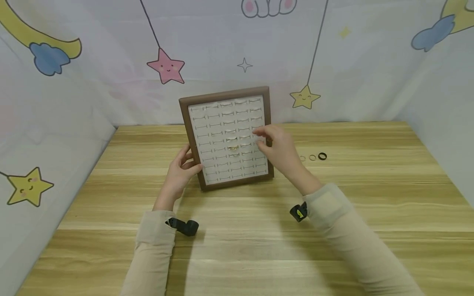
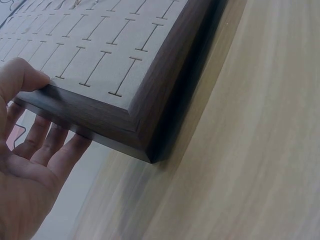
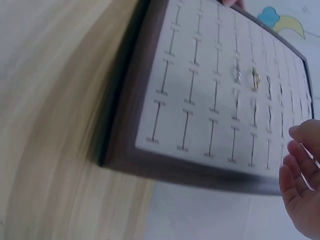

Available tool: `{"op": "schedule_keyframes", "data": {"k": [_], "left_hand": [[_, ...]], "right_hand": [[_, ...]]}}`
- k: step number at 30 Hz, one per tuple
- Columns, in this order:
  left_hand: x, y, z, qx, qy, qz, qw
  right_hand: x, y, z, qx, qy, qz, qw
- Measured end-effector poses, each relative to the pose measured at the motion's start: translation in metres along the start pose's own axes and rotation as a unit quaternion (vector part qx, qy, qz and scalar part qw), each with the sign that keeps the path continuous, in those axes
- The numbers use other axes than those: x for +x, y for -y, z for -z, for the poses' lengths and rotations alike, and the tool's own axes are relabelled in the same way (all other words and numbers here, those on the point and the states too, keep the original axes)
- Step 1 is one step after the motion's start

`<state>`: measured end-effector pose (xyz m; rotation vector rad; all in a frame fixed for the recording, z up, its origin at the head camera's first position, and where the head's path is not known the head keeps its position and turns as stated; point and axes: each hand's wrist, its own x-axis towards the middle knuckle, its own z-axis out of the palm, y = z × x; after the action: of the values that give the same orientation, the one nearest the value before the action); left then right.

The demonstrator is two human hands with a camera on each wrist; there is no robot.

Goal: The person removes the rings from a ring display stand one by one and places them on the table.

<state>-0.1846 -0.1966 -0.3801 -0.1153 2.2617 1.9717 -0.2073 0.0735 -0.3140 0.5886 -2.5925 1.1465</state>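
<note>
1. Framed ring board (image 1: 221, 153): on the worktop (image 1: 244, 238); long axis upright, tilted; slotted face toward the person.
2. Left hand (image 1: 177, 174): fingers grip its left edge; thumb in front.
3. Right hand (image 1: 282, 151): thumb and forefinger parted, nothing visibly held; contact unclear.

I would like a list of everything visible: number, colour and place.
table: one, wood-coloured, foreground
ring board: one, white, brown-framed, tilted on table
backdrop: one, white, cartoon-printed, behind
gold ring: one, gold, in board slot
silvery ring: apparently one, silver, just below
loose rings: three visible, one black, two pale, right of board
left hand: one, gripping board's left edge
right hand: one, near board's right edge
sleeves: two, beige, behind hands
wrist cameras: two, black, at sleeves
</note>
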Motion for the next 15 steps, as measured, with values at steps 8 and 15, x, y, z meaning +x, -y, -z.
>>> {"op": "schedule_keyframes", "data": {"k": [8,15], "left_hand": [[0.001,0.002,0.001,-0.001,0.001,-0.003,1.0000],[0.001,0.001,0.000,-0.003,0.002,-0.002,1.0000]], "right_hand": [[0.000,0.010,-0.024,-0.011,0.042,0.021,0.999],[0.003,0.013,-0.036,-0.033,0.068,0.012,0.997]]}}
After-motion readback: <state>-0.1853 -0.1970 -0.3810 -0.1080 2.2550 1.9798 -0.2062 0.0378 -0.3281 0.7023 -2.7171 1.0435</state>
